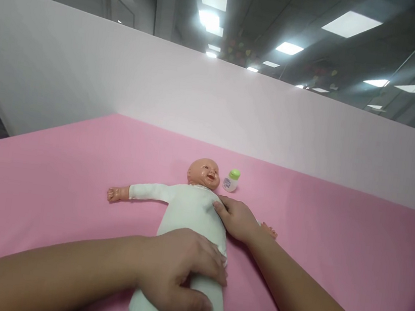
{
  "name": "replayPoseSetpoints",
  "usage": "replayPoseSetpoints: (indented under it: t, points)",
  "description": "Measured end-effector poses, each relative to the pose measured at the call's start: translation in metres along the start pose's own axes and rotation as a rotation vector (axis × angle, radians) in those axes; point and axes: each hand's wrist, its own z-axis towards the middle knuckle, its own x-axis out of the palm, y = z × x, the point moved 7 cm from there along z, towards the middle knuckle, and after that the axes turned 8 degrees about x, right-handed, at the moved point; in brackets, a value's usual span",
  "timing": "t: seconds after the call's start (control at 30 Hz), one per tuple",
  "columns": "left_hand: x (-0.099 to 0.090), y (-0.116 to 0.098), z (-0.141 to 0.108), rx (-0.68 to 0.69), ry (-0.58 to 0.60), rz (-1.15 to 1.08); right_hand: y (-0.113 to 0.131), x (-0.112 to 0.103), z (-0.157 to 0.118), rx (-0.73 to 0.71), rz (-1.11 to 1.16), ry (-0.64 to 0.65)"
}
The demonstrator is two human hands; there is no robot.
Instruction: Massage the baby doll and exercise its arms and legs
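Lies face up on the pink surface (75, 169), straight ahead of the wearer: a doll (190, 209) in a white suit, directly under the left hand (176, 263) and the right hand (240, 222). Runs lengthwise away from the wearer, legs nearest, head at the far end toward the white panel (145, 76) and turned to the right. Stretches both arms out sideways, roughly crosswise to that long axis.

No gap to cross on either side, with contact already made at two places along the body. Nearer the legs, the left hand: palm down across the hips, fingers loosely bent over the doll's right-hand edge as seen from here, thumb spread well apart and resting toward the upper leg. Farther up, the right hand: alongside the chest and shoulder, thumb laid on the front of the suit, fingers partly tucked out of sight by the armpit. Cannot tell whether clasping there or only resting.

Closer to the head, then, with the right hand, and closer also to the green-capped bottle (231, 181), just beside the head on its right, apart from all fingers.
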Motion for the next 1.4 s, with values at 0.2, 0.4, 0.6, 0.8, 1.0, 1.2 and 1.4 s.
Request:
replayPoseSetpoints:
  t: [0.2,0.4,0.6,0.8,1.0,1.2,1.4]
  points:
    - [-0.009,0.018,0.003,-0.031,-0.021,0.18,-0.002,0.0,0.0,0.026,0.003,0.002]
    - [-0.043,0.061,-0.012,-0.281,-0.145,0.385,0.001,0.0,-0.004,0.051,0.051,0.03]
    - [-0.073,0.096,-0.031,-0.511,-0.288,0.459,0.001,0.002,-0.003,0.047,0.048,0.029]
    - [-0.093,0.109,-0.047,-0.61,-0.448,0.433,0.004,0.0,-0.004,0.024,0.065,0.03]
    - [-0.106,0.115,-0.056,-0.743,-0.456,0.596,0.006,-0.003,-0.003,-0.01,0.07,-0.03]
    - [-0.107,0.118,-0.058,-0.787,-0.426,0.638,0.05,-0.019,-0.039,-0.443,0.161,-0.278]
    - [-0.105,0.118,-0.056,-0.786,-0.424,0.647,0.12,0.006,-0.101,-1.016,0.234,0.086]
